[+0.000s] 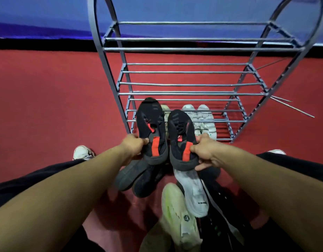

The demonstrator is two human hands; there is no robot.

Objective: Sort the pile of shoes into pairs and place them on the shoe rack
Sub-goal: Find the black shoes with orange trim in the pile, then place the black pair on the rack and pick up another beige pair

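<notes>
I hold two matching black shoes with red heel tabs side by side, toes pointing at the grey metal shoe rack [175,93]. My left hand [134,144] grips the heel of the left black shoe [151,122]. My right hand [206,151] grips the heel of the right black shoe [180,131]. A pair of white shoes [202,118] sits on the rack's lowest shelf, with another pale shoe [165,108] partly hidden behind the black ones. Below my hands lies the pile: dark shoes [137,176], a white shoe [195,192] and a pale green shoe [177,213].
The rack stands on a red carpet [48,106] against a blue wall; its upper shelves hold nothing. A white shoe [83,153] lies on the floor by my left knee. Loose metal rods [291,107] stick out at the rack's right side.
</notes>
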